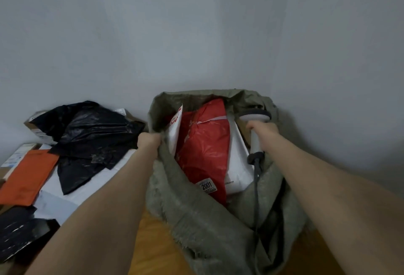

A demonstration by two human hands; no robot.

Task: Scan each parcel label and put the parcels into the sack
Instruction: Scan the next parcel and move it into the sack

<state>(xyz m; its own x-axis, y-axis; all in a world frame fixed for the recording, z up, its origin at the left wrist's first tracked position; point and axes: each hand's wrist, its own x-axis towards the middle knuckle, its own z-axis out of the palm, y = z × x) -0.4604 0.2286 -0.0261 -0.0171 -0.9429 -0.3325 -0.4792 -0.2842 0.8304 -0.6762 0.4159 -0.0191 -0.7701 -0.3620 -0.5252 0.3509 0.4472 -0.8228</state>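
Parcels fill much of the sack [196, 220]. A red parcel [205, 150] stands on end in the middle with its label [207, 186] facing us. A white parcel [238, 165] presses against its right side, and a printed parcel [175, 130] leans at its left.

Our left hand [149, 141] has its fingers curled tight round the sack's left rim. We judge this is to hold the mouth wide and stop the limp cloth folding over.

Our right hand [265, 134] is wrapped round the handle of the scanner [254, 119], whose head sits over the right rim. Its cable [256, 187] trails down across the cloth. We cannot tell whether that hand also pinches the rim.

Room inside looks narrow, mostly toward the sack's far side. Just beside the sack on the left lie parcels not yet packed: black bags [91, 134] and an orange parcel [28, 176]. The wall [196, 34] stands close behind, so we judge the free way in is from the left and above.
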